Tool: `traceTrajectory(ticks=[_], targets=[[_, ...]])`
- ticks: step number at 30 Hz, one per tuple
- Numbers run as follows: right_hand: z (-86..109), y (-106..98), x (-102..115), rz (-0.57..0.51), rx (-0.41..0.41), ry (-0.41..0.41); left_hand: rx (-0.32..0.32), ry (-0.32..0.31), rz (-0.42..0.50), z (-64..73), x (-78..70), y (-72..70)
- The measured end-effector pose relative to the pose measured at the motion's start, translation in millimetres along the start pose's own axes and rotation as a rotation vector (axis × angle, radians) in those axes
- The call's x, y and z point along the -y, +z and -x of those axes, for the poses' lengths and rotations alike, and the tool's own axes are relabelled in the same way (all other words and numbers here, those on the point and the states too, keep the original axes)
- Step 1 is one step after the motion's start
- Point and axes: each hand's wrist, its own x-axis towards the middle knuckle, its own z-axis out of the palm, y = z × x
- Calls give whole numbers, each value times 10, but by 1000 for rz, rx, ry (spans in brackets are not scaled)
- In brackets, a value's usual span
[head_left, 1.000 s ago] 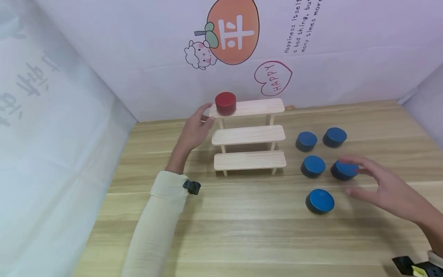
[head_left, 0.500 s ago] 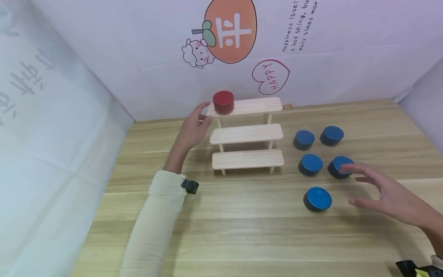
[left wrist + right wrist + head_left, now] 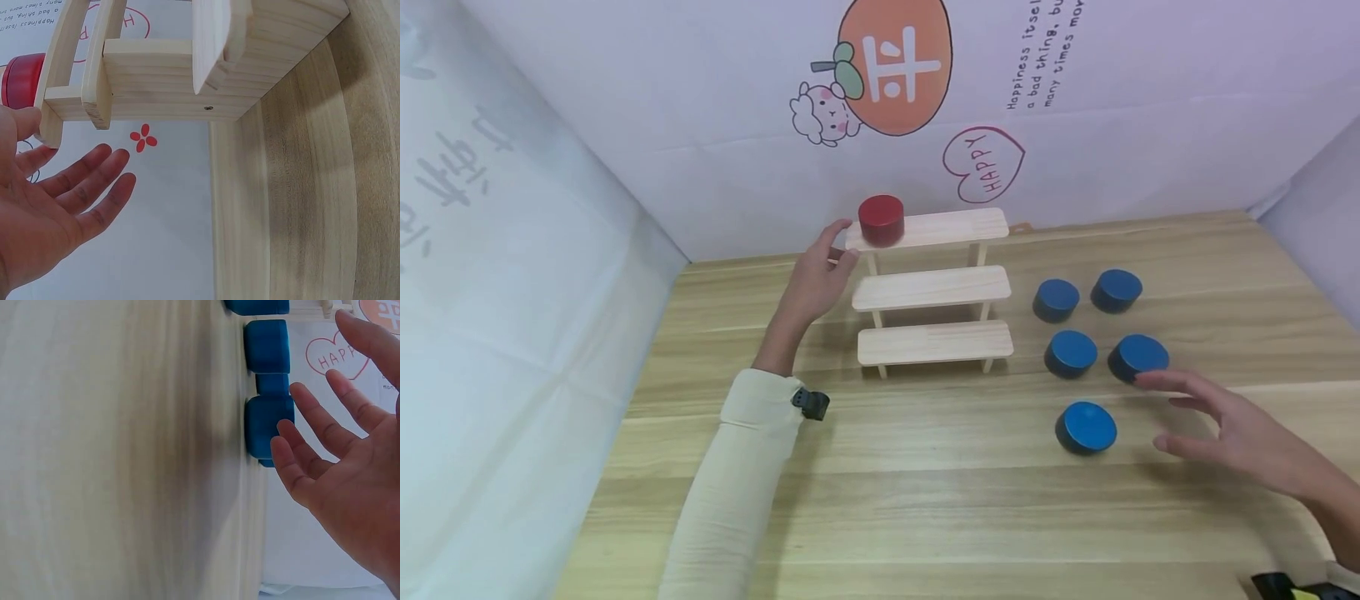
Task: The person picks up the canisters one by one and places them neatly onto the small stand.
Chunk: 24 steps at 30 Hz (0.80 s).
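White cloth (image 3: 737, 192) backs the table (image 3: 925, 500), where the left hand (image 3: 816, 283) pinches the rack (image 3: 932, 287) at its top-left end, presumably steadying it beneath the red disc (image 3: 882, 221), while the right hand (image 3: 1232, 433) hangs beside five blue discs (image 3: 1071, 353), spread as if to fit one.

One blue disc (image 3: 257, 306) cropped, right wrist view

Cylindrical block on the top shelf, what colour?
The cylindrical block is red, clearest in the head view.

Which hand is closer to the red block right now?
Left. The left hand is at the left end of the top shelf, just beside the red block; the right hand is off right, near the blue blocks.
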Motion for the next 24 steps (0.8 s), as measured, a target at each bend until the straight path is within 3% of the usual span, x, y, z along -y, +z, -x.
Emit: traceTrajectory(ticks=[13,24], targets=[[-34,129,-36,-30,48,-111,0,1,21,3,13,7],[-67,252,41,-25,93,-55,8,-1,24,2,17,7]])
